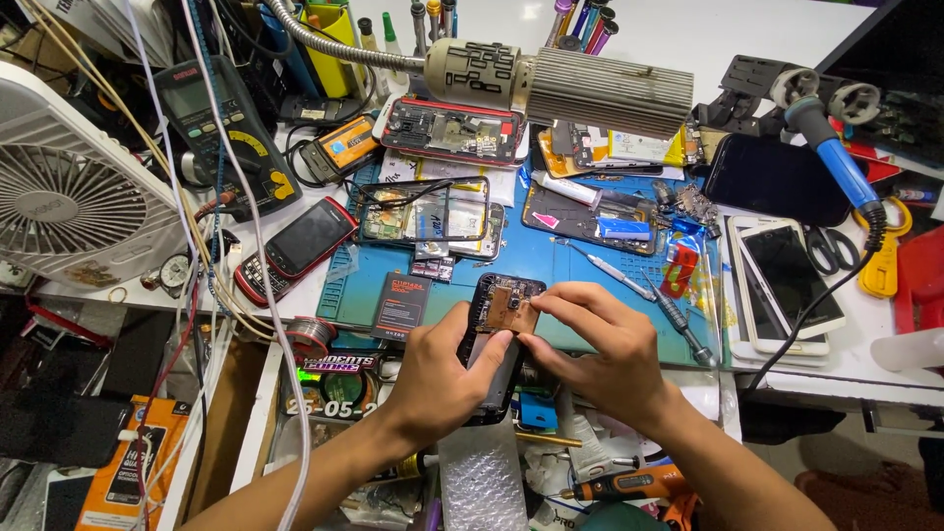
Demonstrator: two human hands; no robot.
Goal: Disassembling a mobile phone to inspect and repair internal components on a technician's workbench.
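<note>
My left hand grips an opened black phone by its lower half, its bare insides facing up, at the front edge of the blue work mat. My right hand pinches the phone's right edge by a brown part inside it, thumb and forefinger closed there. Whether the right hand holds a small tool is hidden by the fingers.
Several opened phones lie on the mat under a lamp. A multimeter and a white fan sit left, a soldering iron and white phones right, screwdrivers beside my right hand.
</note>
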